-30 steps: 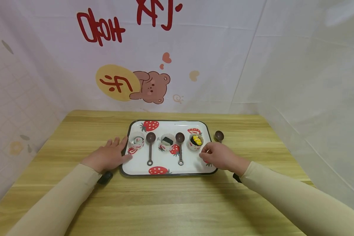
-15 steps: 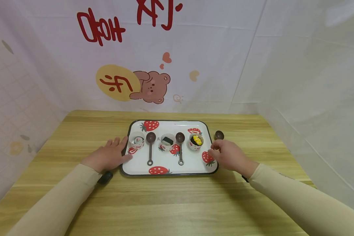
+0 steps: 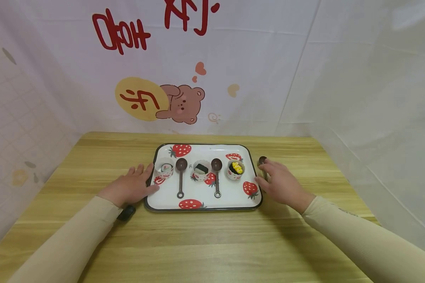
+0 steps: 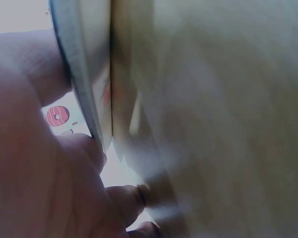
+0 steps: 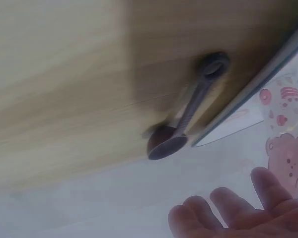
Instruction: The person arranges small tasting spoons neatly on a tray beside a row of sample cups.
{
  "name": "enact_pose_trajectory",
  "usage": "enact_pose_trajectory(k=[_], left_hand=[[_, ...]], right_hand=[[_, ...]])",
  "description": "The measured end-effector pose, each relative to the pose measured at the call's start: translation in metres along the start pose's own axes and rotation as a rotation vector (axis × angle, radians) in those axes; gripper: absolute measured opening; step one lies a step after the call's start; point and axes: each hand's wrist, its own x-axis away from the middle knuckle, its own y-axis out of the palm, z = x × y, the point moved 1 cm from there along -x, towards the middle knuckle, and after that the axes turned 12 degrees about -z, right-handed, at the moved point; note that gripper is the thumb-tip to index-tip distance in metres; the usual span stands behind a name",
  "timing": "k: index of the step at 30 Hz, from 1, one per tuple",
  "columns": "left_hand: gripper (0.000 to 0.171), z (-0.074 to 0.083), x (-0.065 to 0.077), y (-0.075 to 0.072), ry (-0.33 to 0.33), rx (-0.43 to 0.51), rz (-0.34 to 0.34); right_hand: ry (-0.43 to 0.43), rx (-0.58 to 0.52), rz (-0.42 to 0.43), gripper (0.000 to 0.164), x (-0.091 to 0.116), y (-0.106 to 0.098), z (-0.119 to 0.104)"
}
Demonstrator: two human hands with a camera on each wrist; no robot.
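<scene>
My left hand (image 3: 129, 188) rests with straight fingers at the left rim of a white strawberry-print tray (image 3: 198, 192), thumb over the rim. Beyond the tray's right rim, my right hand (image 3: 282, 186) hovers with spread fingers, holding nothing. Under it, a brown measuring spoon (image 5: 191, 109) lies on the table beside the tray; the hand partly hides it in the head view. On the tray stand three paper cups: one with a sushi roll (image 3: 166, 168), one with a black-and-white sushi piece (image 3: 200, 169), one with yellow-topped sushi (image 3: 236, 168). Two brown measuring spoons, left (image 3: 181, 165) and right (image 3: 217, 164), lie between the cups.
The tray sits on a wooden table (image 3: 198, 243) with wood surface to its left, right and front. A white printed cloth (image 3: 255, 59) hangs behind the table and along both sides.
My right hand has moved right, from over the tray's right side to beyond its rim above the outer spoon, and its fingers have spread. The left hand has stayed put.
</scene>
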Motion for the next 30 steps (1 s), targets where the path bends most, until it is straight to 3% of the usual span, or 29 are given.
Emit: enact_pose_trajectory(k=[17,30], left_hand=[[0.098,0.002,0.001,-0.001,-0.007,0.002,-0.010],[0.097,0.001,-0.001,-0.001,-0.011,-0.002,-0.013]], right_hand=[[0.006,0.078,-0.007,0.063,0.004,0.007,0.027],[0.071,0.082,-0.051,0.072,0.005,0.012,0.041]])
